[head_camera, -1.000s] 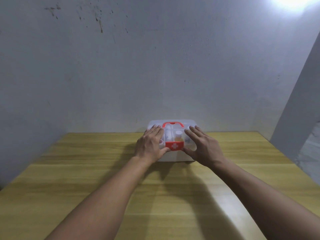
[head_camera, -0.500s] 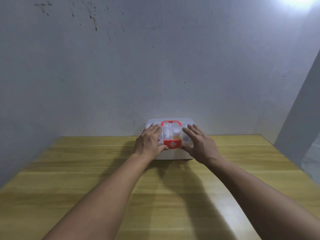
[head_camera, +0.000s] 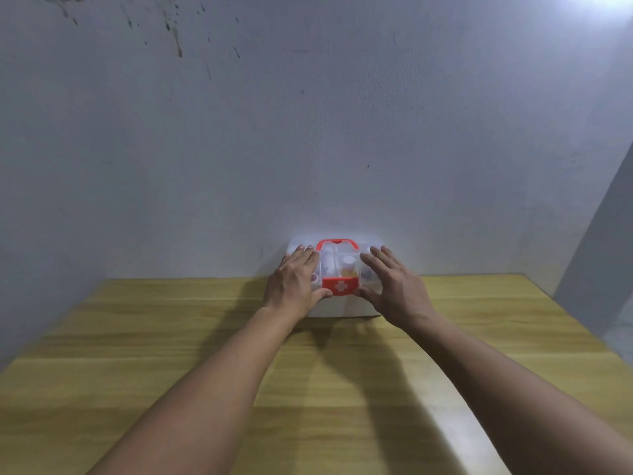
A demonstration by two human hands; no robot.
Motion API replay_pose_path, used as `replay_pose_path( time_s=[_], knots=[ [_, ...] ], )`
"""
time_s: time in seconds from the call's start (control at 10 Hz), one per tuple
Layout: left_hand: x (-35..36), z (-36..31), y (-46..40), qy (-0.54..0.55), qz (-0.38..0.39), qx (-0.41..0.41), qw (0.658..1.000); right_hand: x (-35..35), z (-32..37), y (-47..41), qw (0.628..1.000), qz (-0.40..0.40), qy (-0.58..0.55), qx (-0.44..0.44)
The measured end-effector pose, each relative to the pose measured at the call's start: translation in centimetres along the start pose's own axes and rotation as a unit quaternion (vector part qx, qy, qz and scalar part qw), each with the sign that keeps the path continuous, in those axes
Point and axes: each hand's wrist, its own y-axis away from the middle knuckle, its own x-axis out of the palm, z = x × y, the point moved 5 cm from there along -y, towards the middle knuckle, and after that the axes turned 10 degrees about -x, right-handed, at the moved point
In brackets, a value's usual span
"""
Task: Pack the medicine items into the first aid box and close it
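Your left hand [head_camera: 297,282] and right hand [head_camera: 394,286] lie with fingers spread flat, gripping nothing, on the clear-lidded white plastic first aid box [head_camera: 337,308] at the wooden tabletop's [head_camera: 171,337] far edge; uneven pressure could leave the red clasp [head_camera: 340,286] unlatched.

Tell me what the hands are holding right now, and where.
Both hands, left and right, lie flat on the first aid box lid, flanking its red latch.

A pale grey-blue plaster wall [head_camera: 308,114], flecked with dark stains near its upper left, rises behind a wooden table [head_camera: 137,354]; bright light [head_camera: 603,0] glares top right.
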Motion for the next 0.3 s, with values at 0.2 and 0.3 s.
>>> replay_pose_path(
  time_s=[0.2,0.3],
  knots=[
    [0.40,0.27,-0.26,0.007,0.014,-0.004,1.000,0.24,0.03,-0.13,1.000,0.005,-0.012,0.000],
    [0.33,-0.01,0.34,-0.065,0.066,0.002,0.996,0.30,0.40,0.52,0.998,0.060,0.017,0.002]
  ],
)
